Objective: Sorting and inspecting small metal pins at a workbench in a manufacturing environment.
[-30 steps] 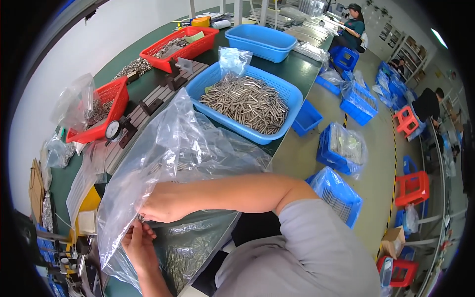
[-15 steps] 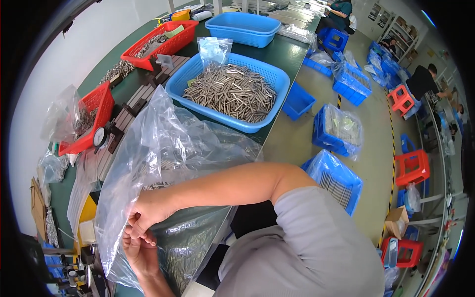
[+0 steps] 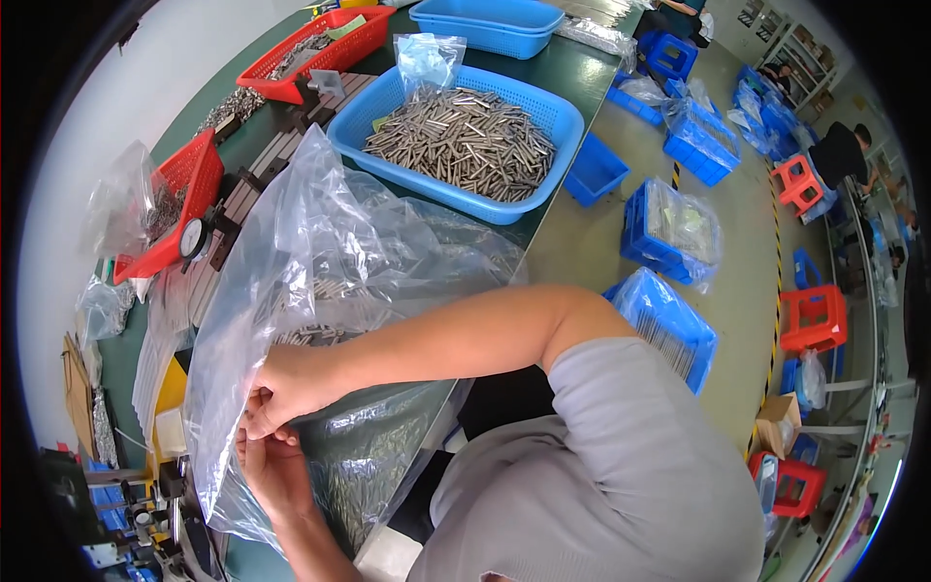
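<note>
A large clear plastic bag (image 3: 320,218) lies spread over the near part of the table, with small metal pins (image 3: 315,335) showing inside it. My right arm reaches across it from the right, and my right hand (image 3: 296,381) pinches the bag's left edge. Just below, my left hand (image 3: 273,472) comes up from the lower edge, its fingertips closed on the same edge and touching the right fingers. The exact grip is partly hidden behind the fingers. Beyond the bag stands a blue basket (image 3: 567,160) heaped with metal pins (image 3: 465,141), a small clear zip bag (image 3: 427,63) at its rim.
Two red baskets (image 3: 199,184) and a dial gauge (image 3: 194,238) stand along the left on the green table (image 3: 543,82). Stacked blue trays (image 3: 485,12) sit at the far end. On the floor to the right are blue crates (image 3: 703,145) and red stools (image 3: 813,317). Other people work farther off.
The view has tilted, so the table and baskets sit higher in the picture. Both hands stay together at the bag's edge, with only slight finger movement.
</note>
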Demonstrator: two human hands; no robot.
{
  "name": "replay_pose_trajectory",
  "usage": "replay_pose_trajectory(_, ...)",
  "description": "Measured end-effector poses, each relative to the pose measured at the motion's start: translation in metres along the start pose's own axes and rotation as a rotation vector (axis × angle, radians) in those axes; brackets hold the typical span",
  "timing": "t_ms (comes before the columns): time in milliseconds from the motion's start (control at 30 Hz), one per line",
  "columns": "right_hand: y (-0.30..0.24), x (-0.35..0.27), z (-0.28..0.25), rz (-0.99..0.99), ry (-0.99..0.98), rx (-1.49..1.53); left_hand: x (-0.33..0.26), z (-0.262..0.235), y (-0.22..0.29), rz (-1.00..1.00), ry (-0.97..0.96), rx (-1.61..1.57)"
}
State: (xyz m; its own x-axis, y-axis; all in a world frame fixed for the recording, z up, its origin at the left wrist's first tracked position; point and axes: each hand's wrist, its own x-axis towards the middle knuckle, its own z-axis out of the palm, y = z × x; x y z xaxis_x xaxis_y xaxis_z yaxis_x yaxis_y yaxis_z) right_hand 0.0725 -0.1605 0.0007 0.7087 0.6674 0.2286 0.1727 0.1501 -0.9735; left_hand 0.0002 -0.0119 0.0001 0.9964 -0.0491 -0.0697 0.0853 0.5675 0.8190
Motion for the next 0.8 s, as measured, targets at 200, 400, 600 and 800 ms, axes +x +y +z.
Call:
replay_pose_trajectory(200,0.014,0.006,0.001,-0.105,0.058,0.056,0.002,-0.005,0.001,0.0,-0.054,0.098)
replay_pose_trajectory(400,0.034,0.002,-0.007,-0.261,0.254,-0.382,-0.001,-0.008,0.001,0.032,0.038,0.064)
replay_pose_trajectory(600,0.011,0.008,-0.015,0.37,0.162,1.03,-0.002,-0.003,0.003,0.027,0.132,0.048)
replay_pose_trajectory(800,-0.008,0.002,-0.026,0.128,-0.006,-0.288,0.0,-0.013,0.004,0.032,0.086,0.053)
